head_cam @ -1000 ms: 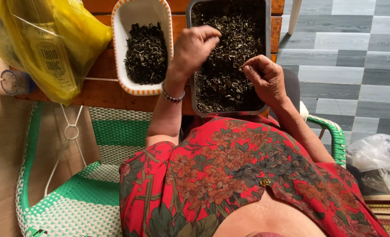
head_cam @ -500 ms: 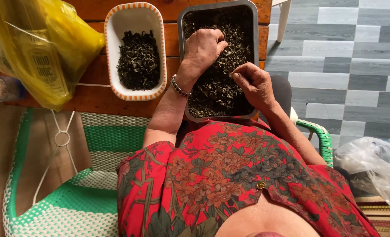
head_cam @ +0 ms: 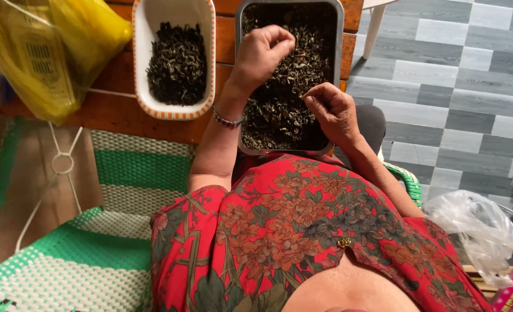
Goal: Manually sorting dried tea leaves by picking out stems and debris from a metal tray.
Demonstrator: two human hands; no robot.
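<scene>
A dark metal tray (head_cam: 339, 34) full of dried dark leaves (head_cam: 285, 98) rests on a wooden bench (head_cam: 112, 110) in front of me. My left hand (head_cam: 262, 52) hovers over the tray's middle, fingers curled closed as if pinching leaves; what it holds is hidden. My right hand (head_cam: 331, 110) rests on the leaves at the tray's right side, fingers bent together on them. A white oval dish (head_cam: 144, 98) with an orange-patterned rim stands left of the tray and holds a smaller heap of the same dark leaves (head_cam: 178, 63).
A yellow plastic bag (head_cam: 48, 52) lies on the bench at the left. A green-and-white woven chair (head_cam: 94, 254) is under me. A clear plastic bag (head_cam: 478, 231) sits at the lower right on a grey tiled floor (head_cam: 452, 75).
My left hand has drawn slightly left and closed over the tray's middle. My right hand has stayed at the tray's right side. The view has shifted a little.
</scene>
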